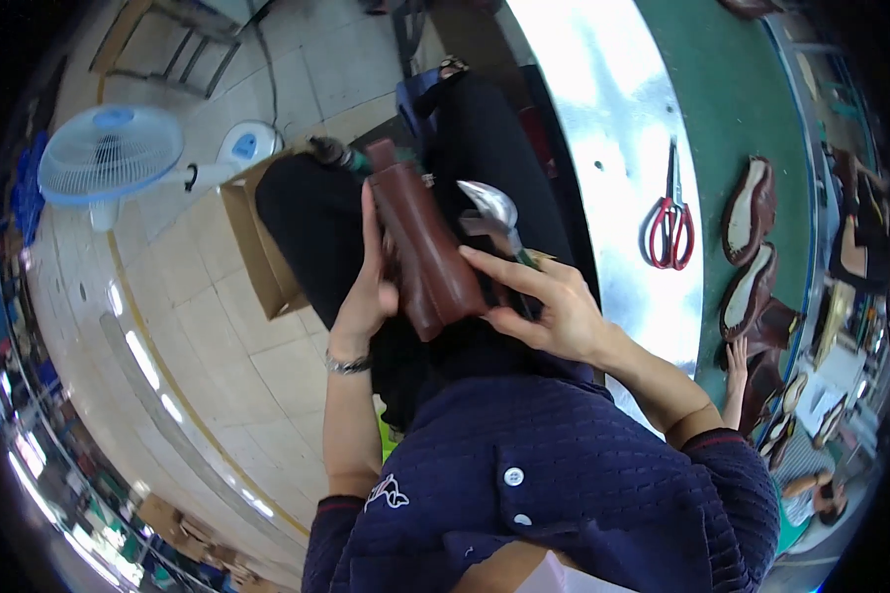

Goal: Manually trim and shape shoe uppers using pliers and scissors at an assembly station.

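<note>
A brown leather boot [423,247] is held over my lap, tilted, its narrow end pointing away from me. My left hand [368,296] presses along its left side, with the fingers stretched up the leather and the thumb bent in. On the other side, my right hand [554,306] touches the boot with its index finger and thumb. Curled in that same hand is a hammer [491,205] with a broad, shiny curved metal head, its greenish handle running into the palm. Part of the boot's underside is hidden.
Red-handled scissors [670,232] lie on the metal bench edge [603,119] at my right. Beyond, several brown shoes [749,287] rest on a green surface, where another person's hand [737,366] touches one. A fan [109,158] and a cardboard box [257,252] stand left.
</note>
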Motion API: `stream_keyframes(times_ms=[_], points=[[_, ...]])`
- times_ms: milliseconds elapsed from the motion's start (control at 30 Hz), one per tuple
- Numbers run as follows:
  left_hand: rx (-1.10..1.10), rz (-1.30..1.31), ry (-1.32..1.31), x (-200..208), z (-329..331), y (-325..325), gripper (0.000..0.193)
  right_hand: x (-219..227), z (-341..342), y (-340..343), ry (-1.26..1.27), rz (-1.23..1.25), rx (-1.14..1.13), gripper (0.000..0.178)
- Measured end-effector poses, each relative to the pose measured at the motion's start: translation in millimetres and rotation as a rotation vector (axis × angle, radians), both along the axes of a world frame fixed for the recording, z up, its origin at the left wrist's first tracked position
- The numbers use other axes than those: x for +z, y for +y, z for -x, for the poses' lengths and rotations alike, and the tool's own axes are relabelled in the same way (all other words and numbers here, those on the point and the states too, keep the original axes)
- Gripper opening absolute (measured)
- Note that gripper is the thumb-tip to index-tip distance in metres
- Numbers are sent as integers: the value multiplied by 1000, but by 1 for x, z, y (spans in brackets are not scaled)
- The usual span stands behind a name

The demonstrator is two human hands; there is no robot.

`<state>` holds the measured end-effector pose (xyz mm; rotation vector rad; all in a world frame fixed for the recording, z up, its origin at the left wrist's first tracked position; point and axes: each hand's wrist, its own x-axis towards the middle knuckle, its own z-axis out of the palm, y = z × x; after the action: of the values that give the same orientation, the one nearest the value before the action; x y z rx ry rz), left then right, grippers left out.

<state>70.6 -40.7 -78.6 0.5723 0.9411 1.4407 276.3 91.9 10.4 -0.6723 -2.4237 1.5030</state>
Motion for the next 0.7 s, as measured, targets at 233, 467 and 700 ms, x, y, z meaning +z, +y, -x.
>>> stream_keyframes(times_ms=[233,467,700], points=[[65,267,286,-12,-23,17,113,-16,18,31,27,74,-112,61],[401,176,108,11,4,7,68,-17,-28,94,-287,-74,-646,72],[577,514,77,22,83,-47,58,-80,-86,112,-442,-430,-763,71]])
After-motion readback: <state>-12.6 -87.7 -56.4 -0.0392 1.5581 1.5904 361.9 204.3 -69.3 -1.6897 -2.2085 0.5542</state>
